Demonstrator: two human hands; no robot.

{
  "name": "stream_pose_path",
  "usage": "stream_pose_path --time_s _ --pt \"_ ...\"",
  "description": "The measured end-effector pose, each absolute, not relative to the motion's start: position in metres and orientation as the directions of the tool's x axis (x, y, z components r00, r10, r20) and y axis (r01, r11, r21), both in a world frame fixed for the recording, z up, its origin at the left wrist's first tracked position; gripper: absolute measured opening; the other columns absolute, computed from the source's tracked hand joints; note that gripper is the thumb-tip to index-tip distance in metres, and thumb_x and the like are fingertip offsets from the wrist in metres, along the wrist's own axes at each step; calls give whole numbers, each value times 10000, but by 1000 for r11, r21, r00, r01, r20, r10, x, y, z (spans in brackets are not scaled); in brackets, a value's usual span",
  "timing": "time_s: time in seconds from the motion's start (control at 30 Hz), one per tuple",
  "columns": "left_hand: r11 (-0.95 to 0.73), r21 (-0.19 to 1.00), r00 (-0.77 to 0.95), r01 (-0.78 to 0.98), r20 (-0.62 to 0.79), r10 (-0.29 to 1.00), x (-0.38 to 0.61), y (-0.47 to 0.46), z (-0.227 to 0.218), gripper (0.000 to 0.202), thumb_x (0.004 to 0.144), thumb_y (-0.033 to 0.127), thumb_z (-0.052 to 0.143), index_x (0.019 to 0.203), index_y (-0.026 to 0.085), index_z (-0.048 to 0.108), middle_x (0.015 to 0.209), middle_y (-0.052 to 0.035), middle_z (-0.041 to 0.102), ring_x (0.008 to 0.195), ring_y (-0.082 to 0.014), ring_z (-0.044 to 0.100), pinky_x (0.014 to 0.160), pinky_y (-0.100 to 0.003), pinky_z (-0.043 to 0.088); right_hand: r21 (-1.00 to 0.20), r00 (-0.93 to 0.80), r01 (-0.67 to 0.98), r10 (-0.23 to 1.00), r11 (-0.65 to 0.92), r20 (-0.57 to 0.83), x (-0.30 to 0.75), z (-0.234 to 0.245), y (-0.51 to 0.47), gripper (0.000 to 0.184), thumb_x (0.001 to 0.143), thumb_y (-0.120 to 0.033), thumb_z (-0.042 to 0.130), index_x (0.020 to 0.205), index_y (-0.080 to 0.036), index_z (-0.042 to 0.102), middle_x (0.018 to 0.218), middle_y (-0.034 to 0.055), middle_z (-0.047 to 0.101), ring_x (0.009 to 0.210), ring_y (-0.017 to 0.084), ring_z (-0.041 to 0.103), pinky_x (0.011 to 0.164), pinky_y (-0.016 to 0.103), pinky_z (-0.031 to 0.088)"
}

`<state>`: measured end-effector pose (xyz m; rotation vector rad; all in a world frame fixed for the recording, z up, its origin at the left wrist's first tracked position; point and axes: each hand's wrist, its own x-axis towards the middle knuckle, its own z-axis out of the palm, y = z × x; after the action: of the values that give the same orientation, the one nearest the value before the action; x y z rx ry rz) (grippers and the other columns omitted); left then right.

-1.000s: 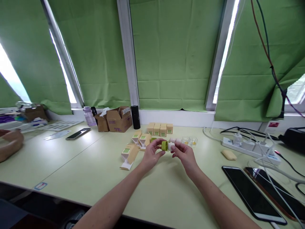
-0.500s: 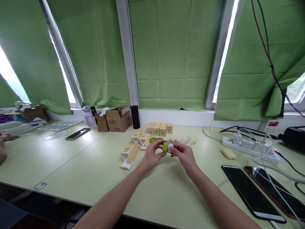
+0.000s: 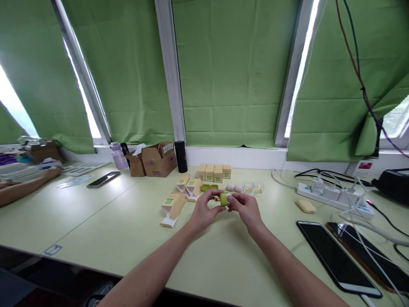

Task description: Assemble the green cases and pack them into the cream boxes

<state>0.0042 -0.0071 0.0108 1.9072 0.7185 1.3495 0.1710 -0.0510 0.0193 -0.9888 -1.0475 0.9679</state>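
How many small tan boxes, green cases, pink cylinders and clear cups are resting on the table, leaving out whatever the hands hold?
Closed small tan boxes: 4
Opened small tan boxes: 3
Green cases: 2
Pale pink cylinders: 2
Clear cups: 2
Total: 13

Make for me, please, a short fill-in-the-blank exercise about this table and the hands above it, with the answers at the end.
1. The left hand holds a small piece coloured ____, while the right hand is at its other end.
2. In the row near the wall, the closed small boxes number ____.
3. The black cylinder stands to the ____ of the large cardboard box.

Missing words: green; four; right.
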Motion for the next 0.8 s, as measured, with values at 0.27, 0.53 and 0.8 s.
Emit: stream_pose_path --time_s 0.27,0.53,0.8 --pt "-651 754 342 89 591 731 6 -7 3 457 840 138 721 1283 220 641 1257 -105 683 1120 -240 648 982 -413 522 -946 218 -215 956 242 195 166 13 -50 625 603 -650 885 916 -121 770 771 92 778 648 214 724 645 366 645" --pt "-746 644 356 171 665 656 9 -14 4 544 895 143 656 1418 269 571 1389 -119 558 1302 -280 546 1061 -444 502 -923 200 -267 953 276 227 158 11 -51 607 649 -626 879 983 -140 733 682 28 726 623 209 718 650 401 672" --pt "-800 557 368 223 712 598 9 -19 0 575 997 220 548 1554 269 416 1456 -155 513 1324 -299 535 1112 -494 484 -929 210 -152 930 337 302 157 11 -54 518 741 -629 820 930 -164 694 758 56 745 679 206 710 621 363 655"
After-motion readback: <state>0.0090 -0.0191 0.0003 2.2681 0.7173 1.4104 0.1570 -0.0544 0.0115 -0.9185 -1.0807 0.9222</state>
